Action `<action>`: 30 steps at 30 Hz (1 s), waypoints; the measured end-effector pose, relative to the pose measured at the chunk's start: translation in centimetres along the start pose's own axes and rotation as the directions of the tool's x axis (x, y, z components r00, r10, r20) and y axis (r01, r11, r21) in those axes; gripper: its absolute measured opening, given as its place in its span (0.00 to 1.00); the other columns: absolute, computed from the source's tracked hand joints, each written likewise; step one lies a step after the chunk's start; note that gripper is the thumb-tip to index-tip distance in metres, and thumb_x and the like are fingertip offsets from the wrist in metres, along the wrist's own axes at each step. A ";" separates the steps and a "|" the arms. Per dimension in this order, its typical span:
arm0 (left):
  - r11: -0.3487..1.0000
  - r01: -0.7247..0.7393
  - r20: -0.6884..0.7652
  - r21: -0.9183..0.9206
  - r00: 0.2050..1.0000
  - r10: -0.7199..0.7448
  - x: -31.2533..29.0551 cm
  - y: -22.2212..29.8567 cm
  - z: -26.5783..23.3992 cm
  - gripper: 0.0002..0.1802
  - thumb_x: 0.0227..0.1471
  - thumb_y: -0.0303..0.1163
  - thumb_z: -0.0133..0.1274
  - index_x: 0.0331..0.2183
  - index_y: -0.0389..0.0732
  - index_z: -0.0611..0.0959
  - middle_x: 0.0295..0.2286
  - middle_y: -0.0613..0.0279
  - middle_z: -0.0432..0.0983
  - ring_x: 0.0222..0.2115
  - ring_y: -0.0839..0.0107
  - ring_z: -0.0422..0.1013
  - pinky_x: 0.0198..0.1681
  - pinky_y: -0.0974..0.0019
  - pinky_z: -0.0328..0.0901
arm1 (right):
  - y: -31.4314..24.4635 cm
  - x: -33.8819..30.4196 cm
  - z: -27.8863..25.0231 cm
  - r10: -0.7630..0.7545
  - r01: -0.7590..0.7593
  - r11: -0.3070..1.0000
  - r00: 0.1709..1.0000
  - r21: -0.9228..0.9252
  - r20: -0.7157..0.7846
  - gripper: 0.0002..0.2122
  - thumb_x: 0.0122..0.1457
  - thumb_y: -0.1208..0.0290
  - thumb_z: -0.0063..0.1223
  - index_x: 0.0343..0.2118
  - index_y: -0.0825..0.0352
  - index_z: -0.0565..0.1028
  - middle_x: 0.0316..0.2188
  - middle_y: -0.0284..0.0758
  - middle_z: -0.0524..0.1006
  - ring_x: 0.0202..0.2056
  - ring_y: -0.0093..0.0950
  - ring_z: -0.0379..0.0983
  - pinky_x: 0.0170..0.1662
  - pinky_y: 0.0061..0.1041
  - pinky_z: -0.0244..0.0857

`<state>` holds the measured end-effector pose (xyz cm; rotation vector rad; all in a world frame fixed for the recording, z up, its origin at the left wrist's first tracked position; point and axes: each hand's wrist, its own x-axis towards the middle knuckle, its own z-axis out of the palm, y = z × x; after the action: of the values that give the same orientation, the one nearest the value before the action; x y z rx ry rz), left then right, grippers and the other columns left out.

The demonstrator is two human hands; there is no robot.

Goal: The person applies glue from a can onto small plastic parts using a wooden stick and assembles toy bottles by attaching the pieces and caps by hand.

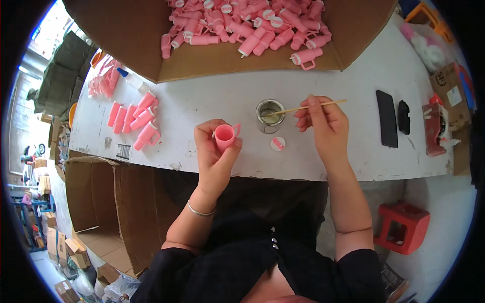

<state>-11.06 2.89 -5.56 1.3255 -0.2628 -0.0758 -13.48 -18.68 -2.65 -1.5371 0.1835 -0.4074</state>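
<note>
My left hand (212,151) is closed around a small pink cup (224,135) with a side handle, its open mouth facing up. Between the fingers of my right hand (326,123) is a thin wooden stick (331,103). The stick's far end dips into an open metal can (271,126) with pale liquid inside, which stands between my hands. Just below the can, a round white and pink lid (278,144) lies on the white table (303,164). Several pink cups (132,119) with white tops lie in a group to the left of my left hand.
A large cardboard box (202,70) at the back holds many pink cups. At left are a blue-capped bottle (132,80) and pink pieces (105,78). A black phone (386,118) and black case (403,117) lie right. A red stool (404,227) and open carton (93,202) stand below.
</note>
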 end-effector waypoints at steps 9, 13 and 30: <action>0.931 -0.221 0.188 0.290 0.967 0.171 1.1 0.8 -1.0 0.21 0.51 0.17 0.55 0.46 0.38 0.67 0.41 0.62 0.65 0.39 0.73 0.65 0.45 0.70 0.64 | 0.9 -0.6 -2.2 0.080 -0.029 0.966 0.979 0.257 -0.190 0.13 0.65 0.64 0.47 0.34 0.71 0.73 0.25 0.37 0.76 0.23 0.22 0.71 0.27 0.21 0.67; 0.800 -0.319 0.266 0.508 0.942 0.206 1.8 1.2 -0.5 0.21 0.49 0.20 0.58 0.45 0.36 0.69 0.40 0.59 0.66 0.41 0.70 0.66 0.44 0.70 0.63 | 0.7 -0.8 -3.0 0.074 -0.006 0.948 0.977 0.317 -0.202 0.13 0.65 0.63 0.47 0.34 0.70 0.74 0.25 0.37 0.76 0.24 0.22 0.71 0.28 0.21 0.65; 0.504 -0.555 0.447 0.661 0.832 0.329 5.2 4.4 1.2 0.22 0.40 0.23 0.63 0.42 0.38 0.79 0.37 0.57 0.69 0.37 0.60 0.68 0.41 0.63 0.65 | -0.1 -0.7 -3.6 0.073 0.017 0.923 0.973 0.384 -0.219 0.13 0.65 0.63 0.47 0.34 0.70 0.74 0.25 0.37 0.76 0.24 0.21 0.70 0.28 0.21 0.65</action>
<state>-6.69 1.74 -0.33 2.0786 -0.9633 0.3574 -15.44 -21.81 -2.79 -1.0966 0.2883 -0.5642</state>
